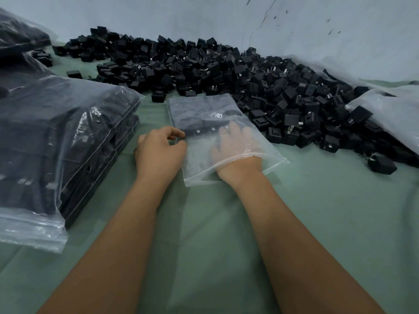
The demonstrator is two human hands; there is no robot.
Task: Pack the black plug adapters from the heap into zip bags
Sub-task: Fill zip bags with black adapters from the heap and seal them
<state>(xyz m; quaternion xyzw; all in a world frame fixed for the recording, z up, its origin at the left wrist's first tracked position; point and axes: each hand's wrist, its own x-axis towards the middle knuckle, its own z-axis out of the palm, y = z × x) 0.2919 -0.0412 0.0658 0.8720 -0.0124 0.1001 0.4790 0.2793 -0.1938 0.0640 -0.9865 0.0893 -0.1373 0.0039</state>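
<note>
With the right hand reaching flat-fingered inside the zip bag beside the heap, apparently seating adapters, the left hand's fingers should pinch its edge firmly, steadying it.

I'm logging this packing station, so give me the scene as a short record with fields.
surface: green cloth
heap: loose black plug adapters piled along the wall
zip bag in use: clear bag lying flat, mouth toward the person, a few adapters at its far end
right hand: inside the bag, fingers extended toward the adapters
left hand: pinching the bag's left edge
filled bags: stack at left
</note>
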